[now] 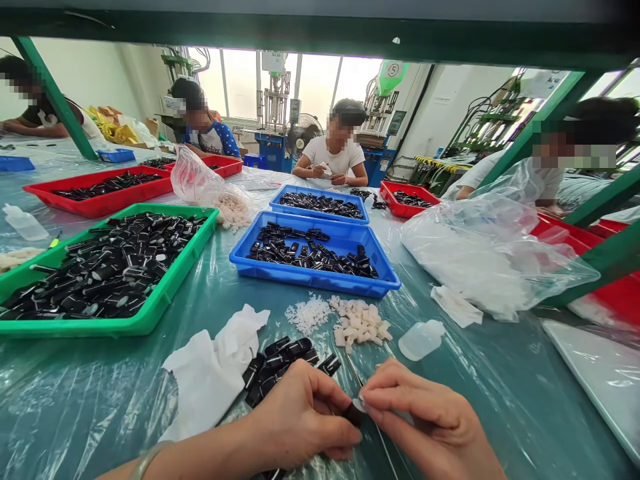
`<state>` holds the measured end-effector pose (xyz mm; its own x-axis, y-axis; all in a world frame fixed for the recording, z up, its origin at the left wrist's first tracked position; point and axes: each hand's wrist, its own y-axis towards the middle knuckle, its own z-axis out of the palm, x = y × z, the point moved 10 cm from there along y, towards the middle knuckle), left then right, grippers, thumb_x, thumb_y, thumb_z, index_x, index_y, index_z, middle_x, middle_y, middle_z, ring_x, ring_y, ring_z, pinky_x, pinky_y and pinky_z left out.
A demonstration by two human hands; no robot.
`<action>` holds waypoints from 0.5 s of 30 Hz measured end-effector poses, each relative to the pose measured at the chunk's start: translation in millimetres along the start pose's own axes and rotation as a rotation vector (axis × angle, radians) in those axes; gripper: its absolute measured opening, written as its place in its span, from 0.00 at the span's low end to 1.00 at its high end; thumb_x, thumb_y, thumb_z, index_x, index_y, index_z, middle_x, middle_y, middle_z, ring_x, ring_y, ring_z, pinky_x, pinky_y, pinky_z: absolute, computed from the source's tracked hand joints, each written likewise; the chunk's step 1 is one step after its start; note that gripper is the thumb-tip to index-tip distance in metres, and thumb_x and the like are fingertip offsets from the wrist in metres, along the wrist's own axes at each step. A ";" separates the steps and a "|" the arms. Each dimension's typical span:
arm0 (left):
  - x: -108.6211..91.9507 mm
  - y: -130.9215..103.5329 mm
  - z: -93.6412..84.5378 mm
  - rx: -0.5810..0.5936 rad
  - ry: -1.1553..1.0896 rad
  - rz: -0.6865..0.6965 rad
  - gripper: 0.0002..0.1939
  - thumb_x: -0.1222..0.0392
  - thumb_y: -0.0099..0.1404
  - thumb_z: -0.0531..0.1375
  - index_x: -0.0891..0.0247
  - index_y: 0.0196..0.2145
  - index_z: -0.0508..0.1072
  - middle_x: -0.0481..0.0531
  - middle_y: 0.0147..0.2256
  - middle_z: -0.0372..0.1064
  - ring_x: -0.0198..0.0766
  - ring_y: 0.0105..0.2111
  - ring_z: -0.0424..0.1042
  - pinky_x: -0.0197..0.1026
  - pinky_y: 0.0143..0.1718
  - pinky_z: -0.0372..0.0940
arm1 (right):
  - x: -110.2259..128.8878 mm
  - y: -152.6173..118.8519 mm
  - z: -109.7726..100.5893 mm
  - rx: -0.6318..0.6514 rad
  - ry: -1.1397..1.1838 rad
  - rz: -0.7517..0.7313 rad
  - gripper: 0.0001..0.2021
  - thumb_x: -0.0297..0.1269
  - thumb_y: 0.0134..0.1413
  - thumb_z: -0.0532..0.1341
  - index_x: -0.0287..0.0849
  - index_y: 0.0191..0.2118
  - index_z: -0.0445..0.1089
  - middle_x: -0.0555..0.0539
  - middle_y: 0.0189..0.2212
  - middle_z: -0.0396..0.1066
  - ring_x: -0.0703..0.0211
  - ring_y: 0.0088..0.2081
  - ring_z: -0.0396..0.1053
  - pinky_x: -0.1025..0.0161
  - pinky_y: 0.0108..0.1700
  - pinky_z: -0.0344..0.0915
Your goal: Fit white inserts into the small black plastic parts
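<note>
My left hand (295,420) is closed on a small black plastic part (355,415), mostly hidden by the fingers. At its tip, my right hand (430,420) pinches a small whitish translucent piece (361,404) against the part. A thin metal rod (355,369) lies on the table and runs beneath the right hand. Just beyond my left hand is a pile of black parts (280,361), beside a crumpled white cloth (207,373). Ahead sit a heap of tiny white translucent bits (307,315) and a heap of cream-coloured pieces (361,323). A squeeze bottle (421,340) lies on its side to the right.
Black parts fill a green tray (150,313) at left and partly fill a blue tray (315,285) ahead. A clear plastic bag (490,260) of white bits lies right. Several people sit around the plastic-covered table. A green beam (320,47) crosses overhead.
</note>
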<state>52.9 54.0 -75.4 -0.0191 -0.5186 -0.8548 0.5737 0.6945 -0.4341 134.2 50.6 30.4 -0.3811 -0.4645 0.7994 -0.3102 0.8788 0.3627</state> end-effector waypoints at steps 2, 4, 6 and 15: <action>-0.1 -0.2 -1.0 -0.010 -0.005 -0.006 0.07 0.64 0.40 0.63 0.70 0.21 0.72 0.46 0.14 0.64 0.30 0.17 0.64 0.34 0.23 0.60 | -1.2 -1.3 0.6 -0.006 0.011 0.008 0.07 0.31 0.50 0.60 0.48 0.29 0.76 0.48 0.23 0.73 0.60 0.25 0.69 0.65 0.28 0.68; -0.2 -0.2 -1.6 -0.018 -0.004 -0.012 0.07 0.64 0.40 0.63 0.70 0.21 0.72 0.45 0.14 0.63 0.30 0.17 0.64 0.34 0.23 0.60 | -1.9 -2.3 0.6 -0.017 0.019 0.010 0.07 0.31 0.50 0.60 0.48 0.29 0.76 0.48 0.24 0.73 0.60 0.25 0.69 0.65 0.28 0.68; -1.0 0.1 -1.6 -0.018 -0.006 -0.004 0.07 0.64 0.40 0.63 0.70 0.20 0.72 0.45 0.14 0.63 0.30 0.17 0.64 0.34 0.23 0.59 | -2.9 -3.2 0.3 -0.028 0.019 0.013 0.07 0.30 0.49 0.60 0.48 0.29 0.76 0.49 0.24 0.73 0.61 0.26 0.69 0.66 0.28 0.67; 0.1 1.6 0.6 0.023 -0.009 0.025 0.05 0.66 0.42 0.62 0.71 0.21 0.72 0.45 0.15 0.63 0.28 0.17 0.62 0.32 0.21 0.57 | -2.9 -5.6 4.1 0.010 0.012 -0.005 0.11 0.25 0.49 0.60 0.49 0.32 0.75 0.50 0.26 0.72 0.62 0.28 0.69 0.67 0.31 0.66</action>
<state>54.3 54.7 -76.0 0.0030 -0.5059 -0.8626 0.5926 0.6957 -0.4059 133.5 46.6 24.1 -0.3695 -0.4673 0.8032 -0.3209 0.8754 0.3617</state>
